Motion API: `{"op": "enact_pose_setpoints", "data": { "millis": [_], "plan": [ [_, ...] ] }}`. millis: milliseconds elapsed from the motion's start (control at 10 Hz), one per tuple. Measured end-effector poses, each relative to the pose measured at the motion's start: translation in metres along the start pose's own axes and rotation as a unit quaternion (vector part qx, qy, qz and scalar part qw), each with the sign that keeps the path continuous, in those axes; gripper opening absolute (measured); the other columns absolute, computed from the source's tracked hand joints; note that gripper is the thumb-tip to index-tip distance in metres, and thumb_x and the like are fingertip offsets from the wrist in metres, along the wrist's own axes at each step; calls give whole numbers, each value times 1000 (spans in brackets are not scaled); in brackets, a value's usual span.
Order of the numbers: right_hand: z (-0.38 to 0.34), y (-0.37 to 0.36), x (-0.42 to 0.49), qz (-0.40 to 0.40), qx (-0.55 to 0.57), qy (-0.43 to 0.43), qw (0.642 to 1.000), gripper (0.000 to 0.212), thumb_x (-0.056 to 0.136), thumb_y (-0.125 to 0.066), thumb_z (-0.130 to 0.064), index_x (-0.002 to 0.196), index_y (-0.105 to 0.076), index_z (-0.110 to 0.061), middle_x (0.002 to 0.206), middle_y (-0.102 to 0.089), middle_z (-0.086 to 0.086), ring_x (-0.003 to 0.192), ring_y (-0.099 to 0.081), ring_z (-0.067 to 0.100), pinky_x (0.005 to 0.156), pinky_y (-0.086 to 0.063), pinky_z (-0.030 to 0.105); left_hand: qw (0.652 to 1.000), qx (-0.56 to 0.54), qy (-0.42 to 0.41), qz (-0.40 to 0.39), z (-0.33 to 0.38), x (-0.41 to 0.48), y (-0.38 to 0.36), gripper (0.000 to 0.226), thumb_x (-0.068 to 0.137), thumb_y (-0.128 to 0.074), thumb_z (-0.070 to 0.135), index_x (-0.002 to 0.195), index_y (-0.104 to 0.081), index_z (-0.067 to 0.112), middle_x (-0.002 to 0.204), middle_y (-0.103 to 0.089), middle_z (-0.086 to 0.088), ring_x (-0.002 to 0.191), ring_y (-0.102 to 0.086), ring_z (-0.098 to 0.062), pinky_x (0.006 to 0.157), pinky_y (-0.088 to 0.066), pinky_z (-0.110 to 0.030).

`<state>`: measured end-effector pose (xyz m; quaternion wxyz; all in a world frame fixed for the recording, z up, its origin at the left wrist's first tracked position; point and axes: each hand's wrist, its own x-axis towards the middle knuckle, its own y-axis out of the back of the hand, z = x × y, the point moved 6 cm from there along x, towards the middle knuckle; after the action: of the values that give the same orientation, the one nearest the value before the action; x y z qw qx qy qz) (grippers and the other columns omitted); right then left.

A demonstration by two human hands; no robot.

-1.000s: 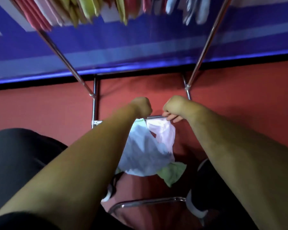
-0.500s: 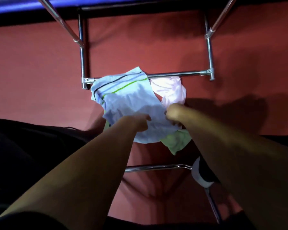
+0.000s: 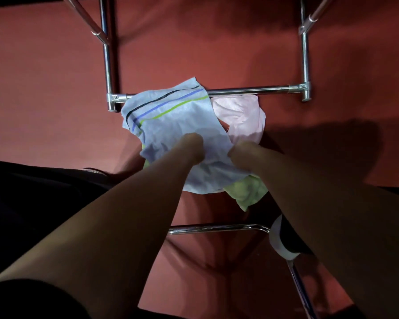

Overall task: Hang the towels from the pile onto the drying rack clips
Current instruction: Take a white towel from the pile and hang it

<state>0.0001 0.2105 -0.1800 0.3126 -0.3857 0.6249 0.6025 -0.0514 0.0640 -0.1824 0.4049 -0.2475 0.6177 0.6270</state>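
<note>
Head view: left hand (image 3: 192, 147) and right hand (image 3: 241, 153) clutched the blue towel (image 3: 171, 116), fingers curled into it, at the rack bar's (image 3: 247, 90) left end.

A red floor (image 3: 44, 88) carries everything. The chrome rack (image 3: 305, 65) stands on it, with a far low bar (image 3: 247, 90) and a nearer bar (image 3: 217, 227). A blue striped towel (image 3: 171, 116) drapes over the left part of the far bar. A pink towel (image 3: 242, 116) lies just beside it and a green towel (image 3: 249, 189) pokes out beneath. Whether those two rest on the floor or hang is hard to tell. A black and white shoe (image 3: 282, 246) stands by the nearer bar's right end.
</note>
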Motion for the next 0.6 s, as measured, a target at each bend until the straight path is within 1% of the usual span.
{"op": "enact_pose_setpoints", "data": {
  "millis": [100, 200, 300, 400, 500, 600],
  "plan": [
    [12, 19, -10, 22, 272, -114, 955, 31, 103, -58, -22, 130, -69, -11, 131, -67, 17, 117, -64, 36, 91, -53, 38, 997, -74, -4, 28, -5, 7, 14, 33, 92, -73, 22, 120, -75, 4, 118, -72, -15, 114, -69, -34, 96, -53, -36],
    [13, 28, -5, 62, 335, -90, 936, 25, 101, -59, -21, 116, -74, -9, 107, -71, 14, 99, -68, 34, 82, -54, 34, 988, -147, -42, 31, 1, -1, 22, 38, 90, -68, 8, 127, -73, 13, 124, -70, -6, 116, -67, -26, 95, -52, -30],
    [2, 31, -7, 33, 380, -70, 922, 16, 94, -53, -2, 85, -66, -8, 65, -57, 9, 56, -51, 23, 48, -38, 22, 959, -263, -100, 44, 11, -10, 30, 67, 91, -55, -6, 151, -54, 24, 144, -59, -3, 124, -62, -24, 90, -48, -24],
    [-2, 51, -14, 67, 401, -38, 913, 20, 100, -51, -6, 100, -71, -7, 67, -60, 9, 58, -57, 23, 51, -43, 27, 936, -325, -135, 8, 21, -12, 41, 88, 86, -48, -16, 158, -46, 35, 151, -53, 4, 105, -67, -22, 64, -52, -20],
    [-4, 72, -24, 94, 409, -27, 907, 15, 106, -54, -16, 107, -69, -13, 87, -67, 6, 86, -64, 25, 74, -46, 36, 948, -261, -182, 12, 30, -15, 57, 65, 88, -45, -13, 141, -63, 21, 116, -67, 8, 91, -59, -15, 60, -40, -2],
    [11, 90, -37, 161, 400, -124, 894, 40, 86, -55, -51, 69, -60, -16, 65, -56, -2, 82, -67, 28, 69, -43, 28, 968, -187, -169, 12, 31, -21, 74, 33, 89, -58, -3, 114, -72, 14, 91, -63, 5, 83, -56, -16, 62, -41, -12]
  ]
}}
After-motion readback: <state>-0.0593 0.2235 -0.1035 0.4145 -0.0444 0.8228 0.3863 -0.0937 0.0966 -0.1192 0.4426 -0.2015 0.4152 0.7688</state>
